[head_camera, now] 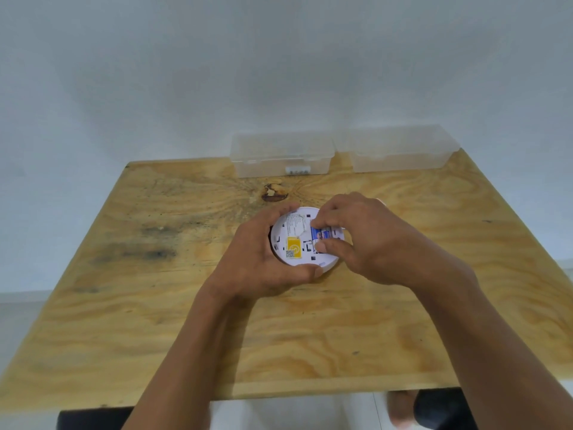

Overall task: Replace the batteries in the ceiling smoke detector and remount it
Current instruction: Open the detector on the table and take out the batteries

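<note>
Detector (294, 243) face-down mid-worktop (155, 305), back up to expose the battery bay. Left hand (260, 262) curled round the rim at 9 o'clock, steadying. Right hand (356, 240) at 3 o'clock, fingers (322, 220) pinching a blue battery (319, 234), probably seating or prying it.

A round white smoke detector (297, 240) lies back-up over the wooden bench (155, 305), cupped by the left hand (260, 259), whose fingers curl over its far rim and thumb presses the near rim. The right hand (359, 237) pinches a blue battery (319, 234) in the open compartment (fingertips above, thumb below). A yellow label (293, 245) with a small code sits on the back. Two clear plastic boxes (282, 153) stand side by side at the bench's far edge.
</note>
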